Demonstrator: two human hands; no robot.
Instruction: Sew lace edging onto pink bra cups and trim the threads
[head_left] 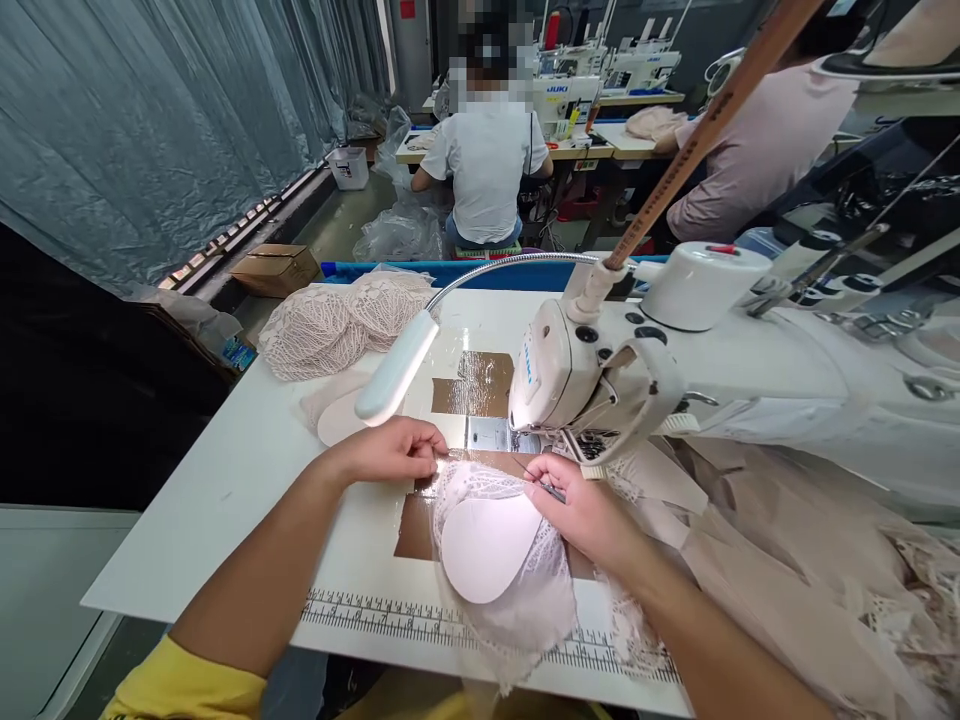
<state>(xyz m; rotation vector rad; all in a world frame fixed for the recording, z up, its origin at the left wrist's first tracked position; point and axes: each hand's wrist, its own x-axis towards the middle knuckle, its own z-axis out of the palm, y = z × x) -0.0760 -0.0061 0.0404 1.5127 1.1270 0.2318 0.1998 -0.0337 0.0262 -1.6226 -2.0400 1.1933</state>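
A pale pink lace piece [480, 478] with a smooth, rounded white pad [489, 548] on it lies before the sewing machine [551, 370]. My left hand [394, 450] is closed in a pinch at the lace's upper left corner. At the upper right edge, my right hand [574, 500] grips a slim, pointed metal tool [553, 491], its fingertips close against the lace. The needle area sits just behind the lace, partly hidden by the machine head. Sheer fabric hangs from the lace over the table's front edge.
Lace cups [337, 325] are heaped at the back left, beside a pale lamp [397, 370] on a bent neck. Beige fabric [795, 570] piles up at the right. A printed ruler [390, 615] runs along the front edge. Two people sit at machines beyond.
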